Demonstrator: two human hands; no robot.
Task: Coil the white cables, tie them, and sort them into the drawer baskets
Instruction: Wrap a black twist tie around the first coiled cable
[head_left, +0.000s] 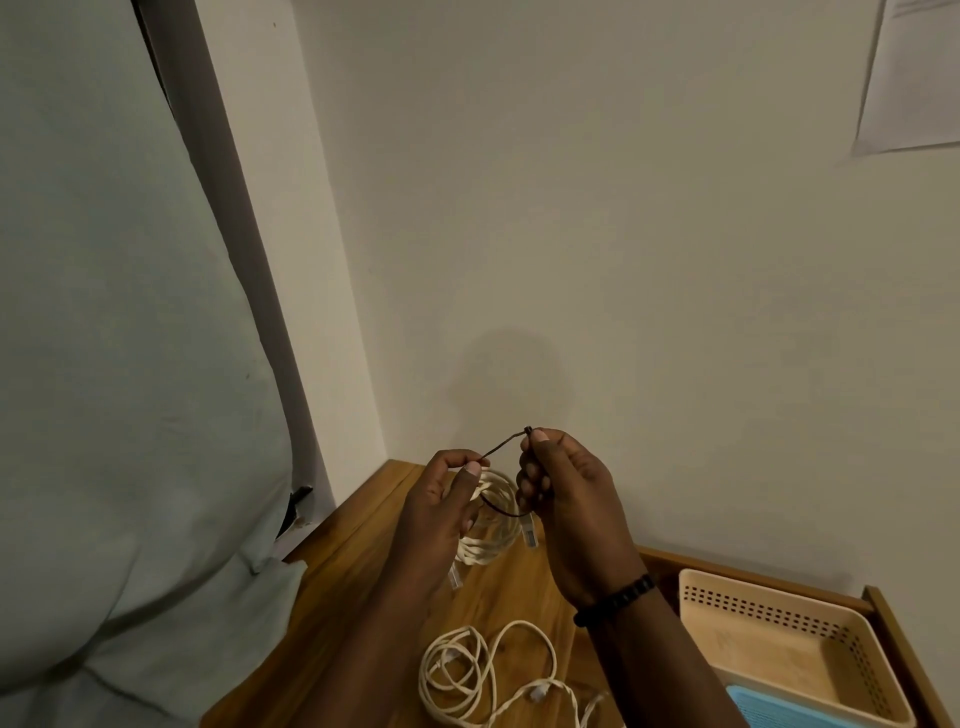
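1. Wooden surface (337, 597) met a plain wall.
2. Left hand (441, 512) and right hand (563, 499) each pinched an end of a dark tie (501, 447) looped round the coiled white cable (493, 530) held above it.
3. A slipped pinch would probably let the coil spring loose.
4. Beige basket (769, 618) looked empty; another loose cable (467, 675) lay nearby.

Table (358, 561): wood, smooth with a satin sheen. Beige basket (779, 639): perforated matt plastic. White cables (467, 670): smooth sheathing. Left cloth (130, 364): matt, creased.
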